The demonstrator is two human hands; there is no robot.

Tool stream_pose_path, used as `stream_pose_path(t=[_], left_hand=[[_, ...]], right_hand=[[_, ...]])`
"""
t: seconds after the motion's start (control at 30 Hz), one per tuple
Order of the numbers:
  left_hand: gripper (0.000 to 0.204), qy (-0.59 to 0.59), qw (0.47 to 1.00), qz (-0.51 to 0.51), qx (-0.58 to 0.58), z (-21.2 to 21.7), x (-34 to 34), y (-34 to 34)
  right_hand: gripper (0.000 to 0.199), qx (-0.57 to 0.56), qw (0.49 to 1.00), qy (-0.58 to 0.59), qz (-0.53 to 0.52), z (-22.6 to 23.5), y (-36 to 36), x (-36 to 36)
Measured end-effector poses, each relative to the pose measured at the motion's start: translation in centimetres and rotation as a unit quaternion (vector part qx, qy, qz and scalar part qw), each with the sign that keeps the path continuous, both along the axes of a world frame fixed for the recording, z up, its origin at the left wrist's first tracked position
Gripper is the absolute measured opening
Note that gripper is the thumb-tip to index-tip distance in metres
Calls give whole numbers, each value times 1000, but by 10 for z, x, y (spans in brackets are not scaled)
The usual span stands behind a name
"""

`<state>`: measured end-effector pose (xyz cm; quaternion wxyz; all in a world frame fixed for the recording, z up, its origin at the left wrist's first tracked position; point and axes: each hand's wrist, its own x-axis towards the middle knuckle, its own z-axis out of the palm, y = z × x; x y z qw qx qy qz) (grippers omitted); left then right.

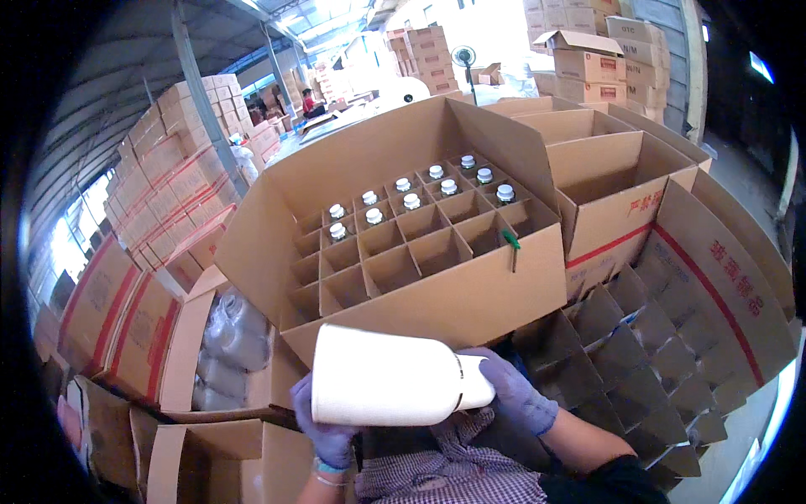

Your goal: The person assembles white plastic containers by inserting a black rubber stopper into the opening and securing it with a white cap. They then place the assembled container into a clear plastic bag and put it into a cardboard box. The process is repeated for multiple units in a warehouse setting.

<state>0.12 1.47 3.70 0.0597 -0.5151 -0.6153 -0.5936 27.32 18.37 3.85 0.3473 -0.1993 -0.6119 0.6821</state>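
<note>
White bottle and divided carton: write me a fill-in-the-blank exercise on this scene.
1. Both hands, left hand and right hand, wear ___ gloves.
2. The large white bottle is held lying on its ___.
3. The cardboard box ahead is split into cells by a cardboard ___.
4. The small bottles in the far cells have ___ caps.

Missing words: purple; side; divider; white
</note>
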Motion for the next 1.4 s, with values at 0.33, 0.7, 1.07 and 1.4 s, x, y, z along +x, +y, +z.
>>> stream_pose_path(t=[0.33,0.7,1.07,1.4], left_hand=[[64,-620,780,-61,56,-33,-55,-19],[69,-280,931,177,155,-40,-65,-29],[67,-268,960,74,33,-1,-12,-29],[70,-186,982,36,25,-5,22,-25]], right_hand=[[73,487,858,151,65,107,49,-105],[58,588,692,-273,-319,92,238,-136],[59,406,899,-100,132,65,37,-85],[73,134,971,-155,125,20,37,-39]])
